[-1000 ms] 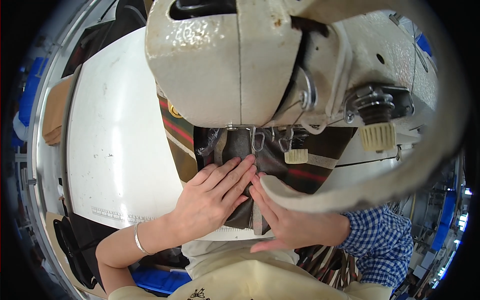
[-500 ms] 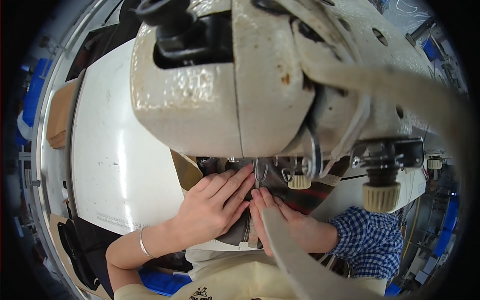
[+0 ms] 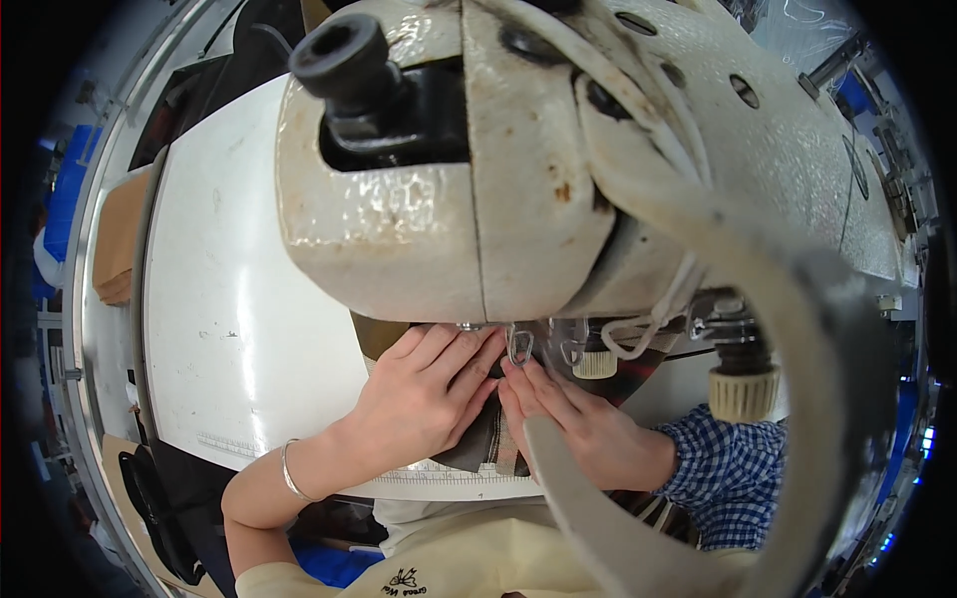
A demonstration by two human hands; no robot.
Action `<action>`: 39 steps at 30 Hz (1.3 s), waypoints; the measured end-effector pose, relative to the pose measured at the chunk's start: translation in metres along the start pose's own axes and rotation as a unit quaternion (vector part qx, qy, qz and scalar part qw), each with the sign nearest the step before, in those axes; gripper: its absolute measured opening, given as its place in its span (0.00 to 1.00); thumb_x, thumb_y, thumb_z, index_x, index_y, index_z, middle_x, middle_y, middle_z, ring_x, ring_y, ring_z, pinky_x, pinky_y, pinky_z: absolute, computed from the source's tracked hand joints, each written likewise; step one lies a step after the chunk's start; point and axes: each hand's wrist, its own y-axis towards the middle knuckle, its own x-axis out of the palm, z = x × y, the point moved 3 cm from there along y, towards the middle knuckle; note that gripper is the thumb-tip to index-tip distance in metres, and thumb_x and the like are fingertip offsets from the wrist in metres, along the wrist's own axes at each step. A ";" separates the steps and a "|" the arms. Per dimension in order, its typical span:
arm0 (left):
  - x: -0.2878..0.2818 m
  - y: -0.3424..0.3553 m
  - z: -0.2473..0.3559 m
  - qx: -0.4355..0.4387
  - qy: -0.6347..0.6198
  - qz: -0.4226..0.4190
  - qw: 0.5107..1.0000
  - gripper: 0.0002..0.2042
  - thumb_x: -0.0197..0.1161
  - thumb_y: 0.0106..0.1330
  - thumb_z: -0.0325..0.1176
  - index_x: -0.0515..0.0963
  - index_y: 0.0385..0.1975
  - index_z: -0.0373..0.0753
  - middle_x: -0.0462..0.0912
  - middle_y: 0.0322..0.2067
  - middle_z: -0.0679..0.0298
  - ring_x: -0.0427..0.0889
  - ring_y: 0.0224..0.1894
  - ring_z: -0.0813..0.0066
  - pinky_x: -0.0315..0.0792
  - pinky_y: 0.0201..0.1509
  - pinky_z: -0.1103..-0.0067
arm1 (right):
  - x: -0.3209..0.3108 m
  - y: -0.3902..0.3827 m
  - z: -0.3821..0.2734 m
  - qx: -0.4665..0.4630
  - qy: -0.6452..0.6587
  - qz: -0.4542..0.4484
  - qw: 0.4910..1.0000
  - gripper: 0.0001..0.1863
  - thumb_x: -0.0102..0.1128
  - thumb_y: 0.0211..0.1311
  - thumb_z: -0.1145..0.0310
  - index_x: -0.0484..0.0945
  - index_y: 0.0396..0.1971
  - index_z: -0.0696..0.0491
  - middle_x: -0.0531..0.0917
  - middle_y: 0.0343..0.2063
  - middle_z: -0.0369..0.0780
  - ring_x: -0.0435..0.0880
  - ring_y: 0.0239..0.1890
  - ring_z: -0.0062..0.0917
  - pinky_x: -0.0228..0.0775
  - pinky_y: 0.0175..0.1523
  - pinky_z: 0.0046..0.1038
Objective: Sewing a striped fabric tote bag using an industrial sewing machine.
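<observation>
Closer now looms the enamelled machine head (image 3: 478, 179) — both hands (image 3: 429, 399) pressing dark fabric (image 3: 488, 444) flat.

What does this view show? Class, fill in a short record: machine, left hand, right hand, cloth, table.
Machine: cream sewing machine head fills the upper view, hiding the needle area.
Left hand: flat on the dark cloth, fingers under the machine; thin bracelet on the wrist.
Right hand: beside the left, fingertips on the cloth; blue checked sleeve.
Table: white table.
</observation>
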 end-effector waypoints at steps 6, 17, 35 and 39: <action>-0.008 0.009 -0.003 0.032 0.050 0.034 0.998 0.19 0.66 0.57 0.32 0.79 0.47 0.28 0.80 0.44 0.57 0.76 0.47 0.63 0.70 0.53 0.71 | -0.004 0.005 0.010 0.020 0.061 -0.001 0.998 0.24 0.49 0.58 0.66 0.75 0.46 0.71 0.76 0.50 0.61 0.74 0.57 0.51 0.72 0.60 0.37; -0.004 0.009 -0.015 -0.002 0.017 0.042 0.999 0.08 0.66 0.58 0.32 0.82 0.35 0.37 0.78 0.35 0.62 0.78 0.35 0.64 0.71 0.39 0.72 | 0.001 0.006 0.020 0.046 -0.008 0.013 0.999 0.22 0.54 0.52 0.68 0.77 0.47 0.64 0.81 0.47 0.50 0.79 0.53 0.36 0.74 0.56 0.34; -0.038 -0.048 -0.014 0.147 0.299 0.010 0.943 0.12 0.63 0.51 0.26 0.81 0.35 0.29 0.83 0.39 0.56 0.84 0.41 0.68 0.72 0.62 0.73 | 0.029 -0.042 0.079 0.139 0.075 0.175 0.972 0.26 0.68 0.28 0.67 0.78 0.37 0.58 0.78 0.38 0.40 0.76 0.43 0.33 0.72 0.48 0.35; -0.024 -0.060 0.012 0.149 0.376 -0.023 0.914 0.10 0.59 0.50 0.22 0.80 0.32 0.28 0.83 0.33 0.57 0.83 0.35 0.69 0.73 0.60 0.74 | 0.027 -0.065 0.057 0.049 0.028 0.217 0.975 0.20 0.65 0.31 0.71 0.81 0.32 0.60 0.77 0.31 0.39 0.77 0.36 0.32 0.75 0.48 0.37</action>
